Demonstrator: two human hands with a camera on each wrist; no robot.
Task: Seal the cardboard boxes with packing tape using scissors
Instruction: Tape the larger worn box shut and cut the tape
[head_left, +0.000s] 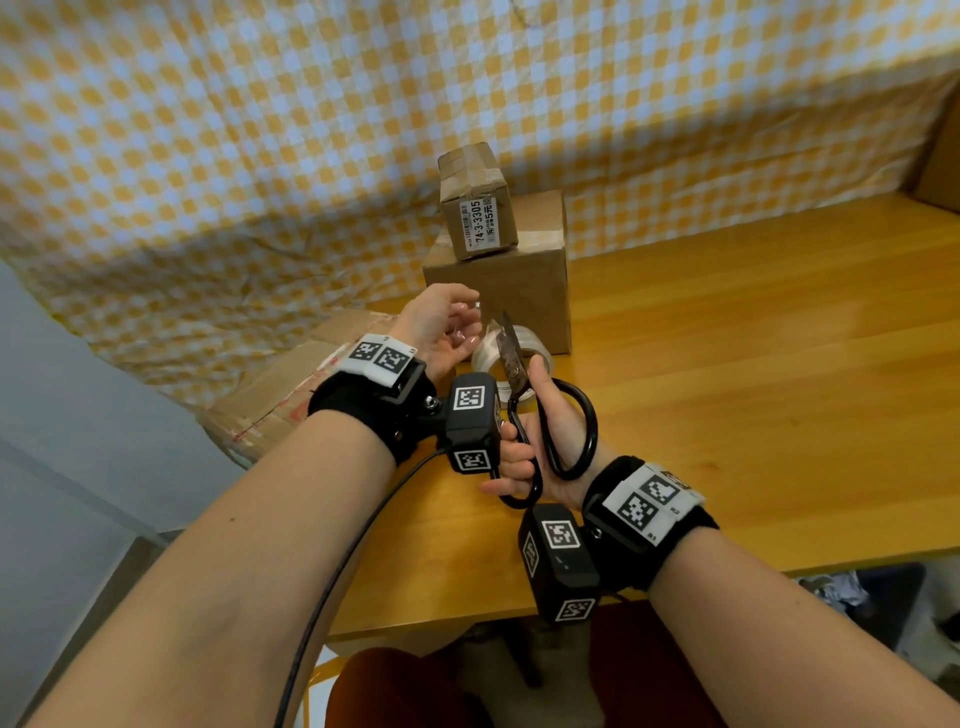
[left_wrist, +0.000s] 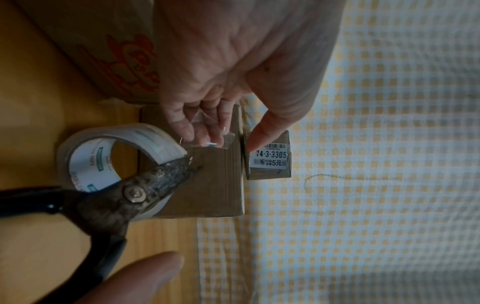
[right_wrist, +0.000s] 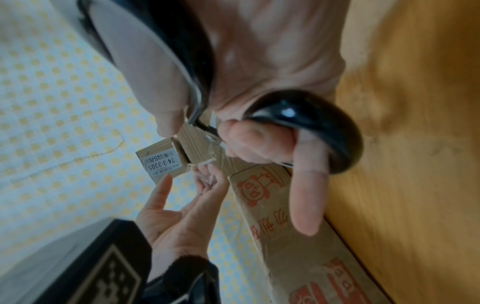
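wooden table (head_left: 727, 364), yellow checked cloth (head_left: 260, 130)

Scissors (right_wrist: 306, 123) in right hand (right_wrist: 259, 61)

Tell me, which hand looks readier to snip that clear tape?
The right hand: its fingers are through the black-handled scissors, blades at the strip by the clear packing-tape roll. The left hand pinches the tape's free end, so it only holds.

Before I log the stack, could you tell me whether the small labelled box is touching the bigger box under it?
Touching. The head view shows the small labelled box resting directly on the bigger box's top, with no gap.
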